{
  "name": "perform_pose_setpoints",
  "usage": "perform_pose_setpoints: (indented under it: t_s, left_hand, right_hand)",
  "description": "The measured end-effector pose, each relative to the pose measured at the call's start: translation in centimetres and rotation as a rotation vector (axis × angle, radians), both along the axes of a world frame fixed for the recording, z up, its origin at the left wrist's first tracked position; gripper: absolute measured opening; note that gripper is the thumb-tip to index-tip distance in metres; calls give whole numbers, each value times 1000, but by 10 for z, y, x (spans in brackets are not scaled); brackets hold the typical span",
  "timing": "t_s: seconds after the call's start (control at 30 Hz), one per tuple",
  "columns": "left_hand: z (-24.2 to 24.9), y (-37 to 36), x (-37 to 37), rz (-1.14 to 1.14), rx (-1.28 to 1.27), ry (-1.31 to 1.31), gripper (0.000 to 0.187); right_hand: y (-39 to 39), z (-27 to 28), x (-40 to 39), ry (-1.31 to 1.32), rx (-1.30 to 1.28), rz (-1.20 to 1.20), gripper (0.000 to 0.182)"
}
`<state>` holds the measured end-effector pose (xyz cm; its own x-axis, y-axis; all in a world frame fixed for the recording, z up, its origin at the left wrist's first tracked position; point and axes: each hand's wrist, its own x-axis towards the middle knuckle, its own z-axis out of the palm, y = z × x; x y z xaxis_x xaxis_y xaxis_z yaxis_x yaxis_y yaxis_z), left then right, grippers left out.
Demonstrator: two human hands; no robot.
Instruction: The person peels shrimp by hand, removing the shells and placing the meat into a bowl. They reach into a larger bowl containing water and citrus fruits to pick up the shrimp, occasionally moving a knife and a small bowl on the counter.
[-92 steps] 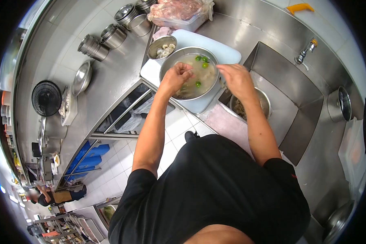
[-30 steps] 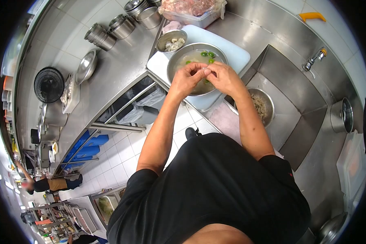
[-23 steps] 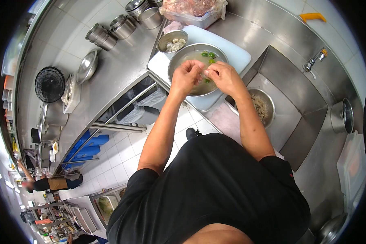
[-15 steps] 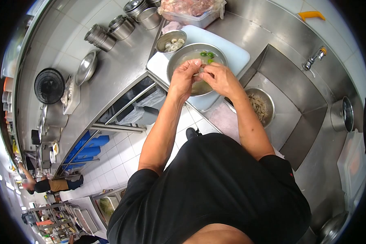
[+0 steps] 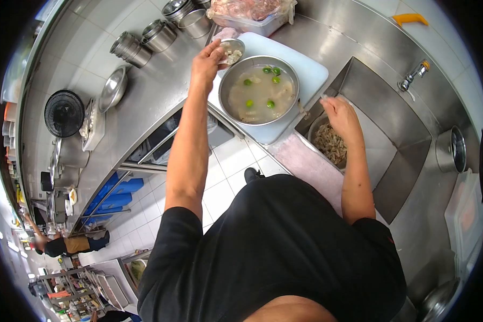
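Note:
My left hand (image 5: 205, 65) is over the near edge of a small metal bowl (image 5: 238, 44) of whitish peeled pieces. Its fingers are curled together; what they hold, if anything, is hidden. To the right, my right hand (image 5: 343, 119) hangs above a bowl of greyish shell scraps (image 5: 329, 140) in the sink, fingers pinched with a small pale bit at the tips. A large metal bowl (image 5: 221, 102) of cloudy water, with several green limes (image 5: 247, 82) and pale pieces, stands between my hands. A small brownish scrap (image 5: 303, 110) shows at the board's right edge.
Under the bowls lies a pale cutting board (image 5: 312, 70). A pink cloth (image 5: 314, 166) covers the counter edge before the sink (image 5: 408, 161). Bagged meat (image 5: 252, 9) sits in a tub behind. Metal pots (image 5: 158, 36) line the left counter. A person (image 5: 72, 245) stands far left.
My hands were together over the large bowl and have parted. The left went to the small bowl, the right to the scrap bowl in the sink. The large bowl's contents now show.

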<state>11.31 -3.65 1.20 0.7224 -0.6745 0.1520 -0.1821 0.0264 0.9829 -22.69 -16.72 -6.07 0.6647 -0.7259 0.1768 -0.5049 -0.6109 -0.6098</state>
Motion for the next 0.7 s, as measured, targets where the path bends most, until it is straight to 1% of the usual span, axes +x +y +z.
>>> perform_pose_setpoints:
  t_s: [0.07, 0.1, 0.17, 0.2, 0.23, 0.27, 0.3, 0.4, 0.43, 0.53, 0.63, 0.7]
  left_hand:
    - [-4, -4, 14, 67, 249, -377, 40]
    - [1, -4, 6, 36, 350, -478, 37]
    - [8, 0, -27, -27, 551, -681, 33]
    - [-2, 0, -39, -116, 569, -664, 29]
    - [-18, -1, -42, -266, 618, -726, 28]
    - [-35, -5, -49, -335, 801, -913, 29]
    - [-37, -8, -66, -416, 1043, -1015, 34]
    - [-48, 1, -84, -434, 1157, -1139, 34]
    - [-47, 3, -84, -423, 1134, -1144, 31]
    - [-37, 12, -86, -417, 1145, -1056, 29]
    - [-41, 23, -66, -318, 994, -945, 30]
    - [-39, 27, -51, -266, 849, -769, 38]
  right_hand:
    - [-18, -50, -21, 154, -10, -12, 23]
    - [-23, -63, -24, 228, -15, -19, 23]
    - [-23, -59, -24, 197, -43, -69, 22]
    - [-21, -54, -25, 186, -53, -91, 22]
    - [-19, -43, -21, 82, -122, -48, 21]
    - [-18, -31, -12, -21, -192, -7, 20]
    - [-15, -18, -1, -125, -264, 32, 19]
    - [2, 11, 34, -259, -320, 148, 15]
    - [9, 19, 46, -284, -334, 205, 15]
    - [18, 20, 86, -104, -515, 363, 16]
    - [32, 29, 119, 466, -632, 411, 17]
    - [35, 43, 126, 439, -453, 496, 19]
